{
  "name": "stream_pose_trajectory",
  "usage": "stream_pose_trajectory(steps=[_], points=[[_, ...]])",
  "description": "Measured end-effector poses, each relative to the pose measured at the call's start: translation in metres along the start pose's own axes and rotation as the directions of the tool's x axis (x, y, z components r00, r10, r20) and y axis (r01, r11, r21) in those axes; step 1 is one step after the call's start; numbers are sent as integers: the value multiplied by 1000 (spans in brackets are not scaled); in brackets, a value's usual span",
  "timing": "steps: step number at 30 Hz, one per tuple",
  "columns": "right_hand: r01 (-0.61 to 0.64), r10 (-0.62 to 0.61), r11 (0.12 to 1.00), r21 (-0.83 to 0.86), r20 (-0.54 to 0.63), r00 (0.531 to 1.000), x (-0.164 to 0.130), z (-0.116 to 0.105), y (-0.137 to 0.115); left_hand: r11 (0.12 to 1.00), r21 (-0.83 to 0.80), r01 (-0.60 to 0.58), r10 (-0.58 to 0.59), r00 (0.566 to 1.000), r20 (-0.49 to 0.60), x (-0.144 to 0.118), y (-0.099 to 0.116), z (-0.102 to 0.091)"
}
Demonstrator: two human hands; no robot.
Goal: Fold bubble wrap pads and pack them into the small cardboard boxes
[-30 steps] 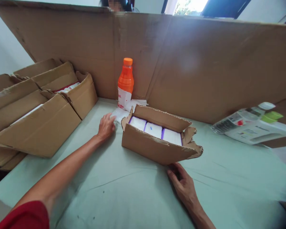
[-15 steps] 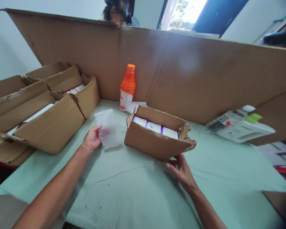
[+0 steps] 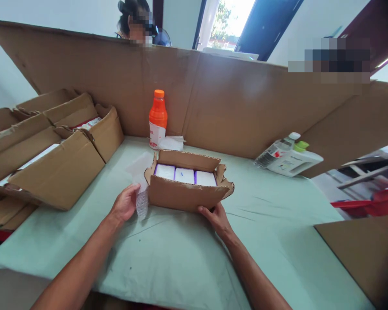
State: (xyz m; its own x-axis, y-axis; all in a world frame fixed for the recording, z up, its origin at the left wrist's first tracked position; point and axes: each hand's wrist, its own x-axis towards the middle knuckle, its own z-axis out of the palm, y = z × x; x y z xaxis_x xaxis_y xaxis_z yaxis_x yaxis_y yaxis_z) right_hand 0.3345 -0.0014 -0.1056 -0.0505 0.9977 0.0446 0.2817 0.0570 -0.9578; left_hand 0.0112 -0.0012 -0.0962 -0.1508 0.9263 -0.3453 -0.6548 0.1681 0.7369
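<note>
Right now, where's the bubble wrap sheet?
Head view, left of centre: bubble wrap sheet in the left hand, against the left end of the small open box.

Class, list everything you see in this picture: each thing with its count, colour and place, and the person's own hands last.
small carton: 1, brown, table centre, open
white packs: 3, white with purple edges, inside small carton
bubble wrap: 1, clear, left of small carton
bottle: 1, orange, by cardboard screen
cardboard screen: 1, brown, behind table
large cartons: several, brown, left
jug: 1, white, right
table: 1, pale green cover
left hand: holds bubble wrap
right hand: touches small carton
</note>
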Motion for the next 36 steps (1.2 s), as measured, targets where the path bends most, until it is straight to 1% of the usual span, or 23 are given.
stream_pose_trajectory(steps=[3,7,8,10,12,13,15,17,19,20,21,22,23,24,25,26,27,29,31,32,33,34,36], points=[[-42,41,998,-36,-27,999,-20,3,-1,999,-41,-35,32,997,-73,-33,7,-19],[-68,65,998,-17,-148,987,-63,6,0,983,-156,-92,73,990,-123,-79,12,-32],[-74,76,997,20,-127,989,-76,12,0,981,-177,-81,60,991,-117,-90,10,-32],[-101,100,983,154,16,995,-99,31,-4,980,-196,-29,13,996,-84,-106,1,-26],[-159,95,927,339,198,976,-114,57,-12,978,-209,14,-25,999,-48,-118,-14,-15],[-192,86,883,428,256,963,-118,71,-17,977,-213,29,-38,999,-36,-122,-22,-10],[-234,104,804,546,258,960,-118,91,-27,978,-200,65,-70,997,-16,-129,-38,-5],[-250,181,789,561,177,967,-111,97,-34,982,-132,132,-134,991,-7,-137,-48,-9],[-271,258,814,514,98,961,-104,90,-36,984,-8,177,-177,982,-62,-148,-51,-23],[-278,282,825,491,69,957,-102,84,-35,985,69,157,-148,981,-126,-154,-49,-31],[-282,295,833,476,50,954,-101,78,-32,981,162,104,-71,977,-202,-160,-47,-40],[-285,304,838,465,36,952,-101,72,-29,961,276,28,49,963,-266,-166,-45,-47],[-288,310,841,458,29,950,-102,68,-26,911,410,-52,185,939,-291,-171,-43,-51],[-294,314,844,449,31,949,-104,65,-23,827,549,-123,309,915,-260,-173,-43,-52],[-299,313,849,436,41,949,-106,64,-20,712,676,-189,404,898,-174,-174,-44,-49],[-299,305,859,415,54,951,-109,64,-18,576,776,-256,460,886,-50,-173,-46,-44],[-293,291,874,389,64,954,-112,65,-16,432,842,-322,476,875,90,-170,-50,-35],[-262,251,905,334,79,965,-117,68,-13,159,893,-421,424,846,323,-159,-60,-16],[-227,213,929,293,80,974,-121,71,-10,-39,902,-430,329,847,418,-145,-68,1],[-210,198,937,279,73,978,-123,71,-8,-97,907,-409,288,861,419,-139,-71,7],[-192,182,946,262,63,981,-124,72,-6,-119,915,-386,266,875,404,-134,-72,10],[-173,166,955,240,50,985,-126,73,-4,-109,923,-368,262,885,384,-130,-72,11],[-143,141,972,184,24,990,-128,73,-2,-41,938,-346,288,894,342,-125,-67,7]])
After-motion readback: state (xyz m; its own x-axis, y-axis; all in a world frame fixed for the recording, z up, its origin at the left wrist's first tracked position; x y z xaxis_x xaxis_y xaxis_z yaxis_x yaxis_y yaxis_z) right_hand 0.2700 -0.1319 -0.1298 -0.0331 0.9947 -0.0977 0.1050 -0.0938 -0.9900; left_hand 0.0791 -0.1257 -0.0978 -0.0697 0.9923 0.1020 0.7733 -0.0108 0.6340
